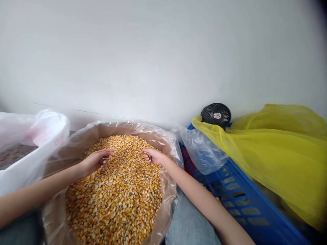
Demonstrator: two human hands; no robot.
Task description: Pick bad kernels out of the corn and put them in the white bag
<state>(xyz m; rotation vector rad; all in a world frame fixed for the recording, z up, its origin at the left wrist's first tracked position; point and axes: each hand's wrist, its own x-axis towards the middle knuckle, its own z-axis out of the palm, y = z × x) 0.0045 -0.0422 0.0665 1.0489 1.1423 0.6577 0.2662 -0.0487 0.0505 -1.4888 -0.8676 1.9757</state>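
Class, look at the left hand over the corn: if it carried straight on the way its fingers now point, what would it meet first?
Most likely the right hand, just ahead across the corn. Depth is hard to judge, though, so the left hand might pass it.

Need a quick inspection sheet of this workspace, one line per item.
surface: hidden under the containers, cannot tell.
job's things: dried corn kernels heaped in a clear plastic liner inside a brown container.
clutter: white bag holding brown grains; clear plastic bag; blue plastic crate; yellow plastic sheet.
grippers: left hand and right hand both cupped at the kernels.
cables: nothing seen.
surroundings: white wall; small black fan against it.
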